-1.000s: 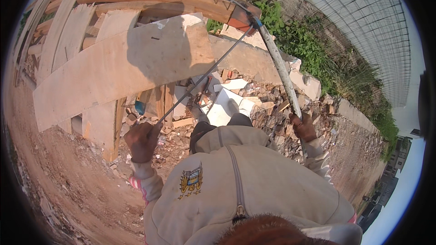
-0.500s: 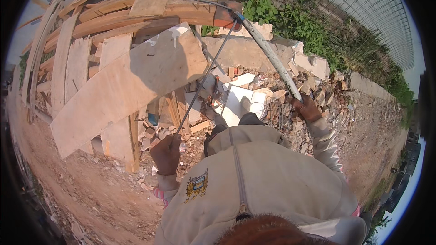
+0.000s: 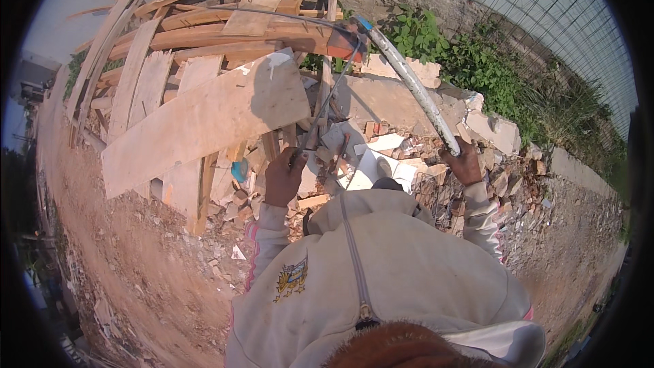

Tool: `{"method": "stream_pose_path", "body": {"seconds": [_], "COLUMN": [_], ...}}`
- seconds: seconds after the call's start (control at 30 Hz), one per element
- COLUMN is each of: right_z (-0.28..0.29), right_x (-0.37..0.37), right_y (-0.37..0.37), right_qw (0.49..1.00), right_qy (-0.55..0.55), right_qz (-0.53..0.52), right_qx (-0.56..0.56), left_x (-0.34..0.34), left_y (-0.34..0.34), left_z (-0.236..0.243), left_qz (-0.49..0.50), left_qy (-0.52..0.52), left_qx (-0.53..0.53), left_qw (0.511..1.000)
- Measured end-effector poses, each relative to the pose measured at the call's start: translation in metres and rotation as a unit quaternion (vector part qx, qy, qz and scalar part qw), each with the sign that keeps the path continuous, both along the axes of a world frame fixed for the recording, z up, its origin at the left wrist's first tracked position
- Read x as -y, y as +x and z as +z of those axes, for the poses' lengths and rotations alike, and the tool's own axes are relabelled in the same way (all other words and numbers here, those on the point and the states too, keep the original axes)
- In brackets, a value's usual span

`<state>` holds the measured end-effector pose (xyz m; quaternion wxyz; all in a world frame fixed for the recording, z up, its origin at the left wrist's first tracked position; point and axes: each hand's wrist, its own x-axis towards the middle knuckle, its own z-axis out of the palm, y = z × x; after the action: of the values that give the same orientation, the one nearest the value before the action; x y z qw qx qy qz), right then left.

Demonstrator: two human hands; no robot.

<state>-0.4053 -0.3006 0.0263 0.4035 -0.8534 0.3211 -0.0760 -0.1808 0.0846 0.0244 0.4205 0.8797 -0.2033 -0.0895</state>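
My left hand [image 3: 284,177] is closed around the near end of a thin dark metal rod [image 3: 330,95]. The rod slants away from me to the right, up to the far end of a paint-flecked white pipe [image 3: 417,90]. My right hand [image 3: 463,165] grips the near end of that pipe, its fingers wrapped round it. A blue band shows at the pipe's far tip, beside the reddish end of a wooden beam [image 3: 338,42]. Another dark length of rod runs left from there over the timber; how rod and pipe meet is hard to make out.
A wide plywood board [image 3: 204,123] leans on stacked timber [image 3: 191,37], left of the rod, with nails sticking out nearby. Broken bricks [image 3: 501,180] and white tile pieces [image 3: 368,167] lie around my feet. Green plants [image 3: 470,61] and wire mesh [image 3: 545,7] stand at the right.
My left hand has moved forward and to the right with the rod's end. My right hand still grips the pipe. The whole view has shifted somewhat.
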Motion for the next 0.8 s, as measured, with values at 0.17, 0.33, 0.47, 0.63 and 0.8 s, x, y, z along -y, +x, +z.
{"method": "stream_pose_path", "body": {"seconds": [0.17, 0.33, 0.47, 0.63, 0.8], "right_z": [0.003, -0.006, 0.006, 0.07, 0.148], "right_x": [0.02, 0.056, 0.087, 0.113, 0.121], "right_y": [0.028, 0.049, 0.083, 0.14, 0.193], "right_qw": [0.989, 0.97, 0.949, 0.916, 0.865], "right_qy": [0.089, 0.146, 0.165, 0.176, 0.033], "right_qz": [0.009, 0.022, 0.081, 0.163, 0.24], "right_qx": [0.122, 0.191, 0.255, 0.322, 0.439], "left_x": [0.041, 0.07, 0.052, 0.009, 0.004], "left_y": [-0.012, -0.056, -0.068, -0.125, -0.179], "left_z": [0.041, 0.125, 0.181, 0.247, 0.265], "left_qz": [0.051, 0.183, 0.29, 0.371, 0.427], "left_qy": [0.05, 0.036, 0.03, 0.152, 0.082], "left_qx": [0.096, 0.206, 0.361, 0.513, 0.53], "left_qw": [0.993, 0.961, 0.886, 0.759, 0.728]}}
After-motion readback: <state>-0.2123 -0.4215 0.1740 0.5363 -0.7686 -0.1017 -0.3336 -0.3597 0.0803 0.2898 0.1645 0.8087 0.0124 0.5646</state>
